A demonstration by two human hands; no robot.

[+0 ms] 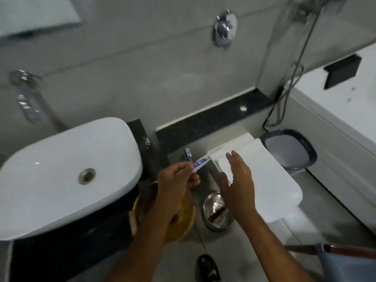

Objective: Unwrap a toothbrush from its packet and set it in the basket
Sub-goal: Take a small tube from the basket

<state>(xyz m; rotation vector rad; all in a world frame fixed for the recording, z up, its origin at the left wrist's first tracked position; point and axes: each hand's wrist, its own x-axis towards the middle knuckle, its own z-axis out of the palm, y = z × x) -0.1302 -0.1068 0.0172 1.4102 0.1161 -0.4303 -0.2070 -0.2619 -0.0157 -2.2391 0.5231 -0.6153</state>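
Note:
My left hand (177,178) is closed around a toothbrush (188,154) and its blue-and-white packet (200,162); the brush head pokes up past my fingers and the packet sticks out to the right. My right hand (239,180) hovers just right of it with the fingers spread and nothing in it. A yellow woven basket (185,222) sits below my left forearm, at the right edge of the dark counter, partly hidden by the arm.
A white basin (67,171) sits on the dark counter at left. A white toilet lid (264,176) lies under my right hand, a steel bin (215,210) on the floor beside it. A plastic bucket (291,149) and a bathtub (335,123) stand at right.

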